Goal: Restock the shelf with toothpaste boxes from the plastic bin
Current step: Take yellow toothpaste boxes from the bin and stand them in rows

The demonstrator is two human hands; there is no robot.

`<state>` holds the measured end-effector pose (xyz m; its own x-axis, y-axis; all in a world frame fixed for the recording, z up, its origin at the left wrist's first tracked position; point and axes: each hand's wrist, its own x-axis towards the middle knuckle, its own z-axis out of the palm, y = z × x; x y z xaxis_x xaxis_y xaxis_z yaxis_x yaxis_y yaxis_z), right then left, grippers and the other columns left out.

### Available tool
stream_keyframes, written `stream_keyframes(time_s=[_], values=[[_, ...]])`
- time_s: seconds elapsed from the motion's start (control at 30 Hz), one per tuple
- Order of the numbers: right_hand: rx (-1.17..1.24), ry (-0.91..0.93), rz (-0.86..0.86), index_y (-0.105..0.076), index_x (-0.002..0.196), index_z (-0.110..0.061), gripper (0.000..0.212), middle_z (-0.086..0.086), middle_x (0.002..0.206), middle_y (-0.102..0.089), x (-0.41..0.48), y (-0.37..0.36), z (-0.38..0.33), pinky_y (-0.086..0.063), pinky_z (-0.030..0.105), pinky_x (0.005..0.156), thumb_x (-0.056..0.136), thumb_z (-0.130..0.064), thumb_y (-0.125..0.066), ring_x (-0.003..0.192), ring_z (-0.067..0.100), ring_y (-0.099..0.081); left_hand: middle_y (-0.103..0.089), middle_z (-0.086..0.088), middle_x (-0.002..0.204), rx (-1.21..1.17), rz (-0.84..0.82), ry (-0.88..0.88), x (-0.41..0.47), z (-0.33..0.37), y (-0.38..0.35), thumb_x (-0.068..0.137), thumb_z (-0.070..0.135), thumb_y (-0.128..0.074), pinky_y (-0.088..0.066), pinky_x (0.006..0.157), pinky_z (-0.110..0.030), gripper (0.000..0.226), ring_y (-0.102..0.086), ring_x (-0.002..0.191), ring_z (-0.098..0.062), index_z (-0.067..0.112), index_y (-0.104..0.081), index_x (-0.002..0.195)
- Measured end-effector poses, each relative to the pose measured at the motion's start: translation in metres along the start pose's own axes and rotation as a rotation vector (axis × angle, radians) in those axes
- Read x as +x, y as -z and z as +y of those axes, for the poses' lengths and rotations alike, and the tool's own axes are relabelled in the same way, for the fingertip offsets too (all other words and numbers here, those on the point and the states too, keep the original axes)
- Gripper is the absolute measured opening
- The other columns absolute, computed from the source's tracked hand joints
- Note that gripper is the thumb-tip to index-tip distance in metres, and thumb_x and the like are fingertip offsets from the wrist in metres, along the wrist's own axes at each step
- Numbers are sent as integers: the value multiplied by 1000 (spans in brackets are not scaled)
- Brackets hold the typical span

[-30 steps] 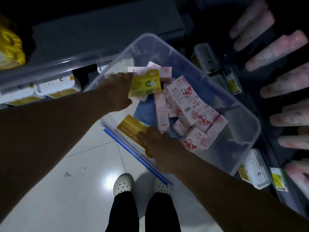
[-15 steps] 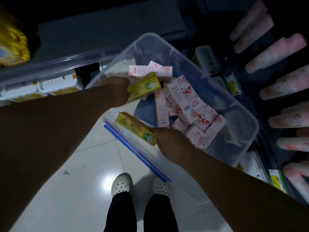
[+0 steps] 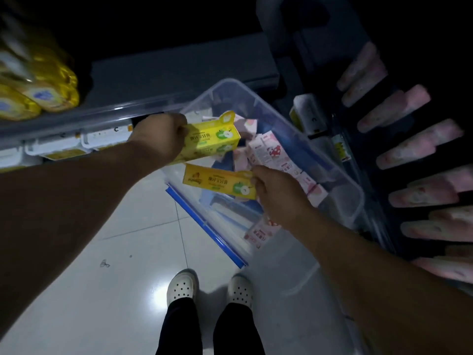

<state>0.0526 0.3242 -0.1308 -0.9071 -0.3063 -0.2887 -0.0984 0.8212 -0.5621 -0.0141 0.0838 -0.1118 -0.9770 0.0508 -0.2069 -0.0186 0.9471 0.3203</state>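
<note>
Far left, upper shelf [image 3: 76, 121]: yellow packets [image 3: 38, 93], blurred. Beneath its rail: white cartons [image 3: 56, 147] with yellow edging, in a row.

Left hand [image 3: 161, 137]: fingers curled round one end of a yellow toothpaste box [image 3: 215, 142], held above the bin's near-left corner (green apple printed on the face, hang tab up).

Second yellow toothpaste box [image 3: 217, 183]: just below the first and apart from it, lying level over the bin's near edge. It is pinched at its right end between thumb and fingers of the right hand [image 3: 276, 190].

Plastic bin [image 3: 355, 201]: clear-walled, on the floor between shelf units, with a blue strip [image 3: 204, 224] along its near side. Contents: pink toothpaste boxes [image 3: 271, 152], loosely heaped, partly hidden by the right arm.

Below centre: white perforated shoes [image 3: 181, 285] and dark trousers on glossy floor tiles [image 3: 102, 252].

Far right: pink packs [image 3: 394, 106] jutting from a dark rack, blurred.
</note>
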Motion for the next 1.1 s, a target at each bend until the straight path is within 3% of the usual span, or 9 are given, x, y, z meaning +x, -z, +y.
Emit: stream_keyframes(time_s=[0.2, 0.33, 0.5, 0.6, 0.63, 0.7, 0.77, 0.93, 1.1], values=[[185, -75, 97, -61, 103, -15, 23, 8, 91, -62, -25, 81, -35, -35, 34, 64, 102, -25, -41, 84, 23, -57, -50, -4, 62, -319, 31, 108, -36, 40, 77, 93, 21, -56, -43, 65, -30, 25, -53, 67, -26, 15, -53, 69], [282, -117, 138, -52, 90, -22, 17, -1, 80, -53, -55, 143, -59, -37, 22, 56, 103, -25, -42, 70, 9, -49, -51, -11, 63, -581, -27, 133, -70, 85, 142, 97, 14, -50, -47, 41, -25, 16, -50, 53, -23, 7, -58, 84], [380, -130, 265, -58, 95, -6, 20, 8, 83, -56, -110, 213, -98, -36, 31, 74, 101, -21, -47, 87, 24, -53, -57, -16, 77, -702, -5, 49, -112, 134, 219, 98, 11, -49, -50, 42, -24, 14, -55, 60, -22, 2, -59, 95], [389, -167, 401, -63, 101, -31, 18, 11, 125, -56, -159, 248, -126, -37, 46, 102, 93, -41, -50, 120, 27, -50, -63, -11, 77, -712, 2, -38, -139, 159, 260, 97, 16, -51, -53, 53, -29, 16, -59, 62, -21, 10, -61, 86], [382, -182, 436, -62, 91, -47, 15, 6, 121, -59, -177, 259, -134, -39, 56, 102, 86, -49, -48, 117, 28, -54, -63, -11, 76, -725, -4, -69, -150, 167, 273, 97, 17, -52, -52, 56, -30, 16, -59, 62, -21, 13, -60, 84], [355, -173, 482, -60, 84, -31, 20, 1, 87, -60, -216, 280, -153, -55, 45, 81, 87, -46, -48, 86, 27, -61, -62, -9, 75, -744, -8, -135, -176, 185, 297, 97, 18, -52, -49, 56, -29, 17, -57, 61, -21, 15, -60, 82], [349, -170, 553, -60, 89, -14, 19, 5, 79, -55, -257, 299, -169, -54, 34, 60, 96, -30, -51, 74, 25, -57, -61, -8, 74, -744, -7, -209, -202, 204, 319, 97, 19, -53, -48, 56, -28, 16, -56, 62, -20, 13, -60, 83], [303, -174, 721, -65, 99, -4, 22, 15, 89, -66, -355, 336, -198, -55, 44, 76, 97, -22, -54, 80, 26, -63, -65, -10, 80, -728, -20, -389, -261, 255, 370, 95, 23, -56, -54, 66, -40, 16, -60, 70, -22, 17, -65, 84], [307, -205, 856, -64, 100, -10, 20, 7, 81, -62, -451, 368, -205, -47, 33, 54, 100, -25, -50, 63, 14, -56, -63, -5, 76, -633, 55, -598, -321, 322, 404, 94, 26, -56, -51, 56, -30, 16, -59, 66, -17, 18, -64, 83]])
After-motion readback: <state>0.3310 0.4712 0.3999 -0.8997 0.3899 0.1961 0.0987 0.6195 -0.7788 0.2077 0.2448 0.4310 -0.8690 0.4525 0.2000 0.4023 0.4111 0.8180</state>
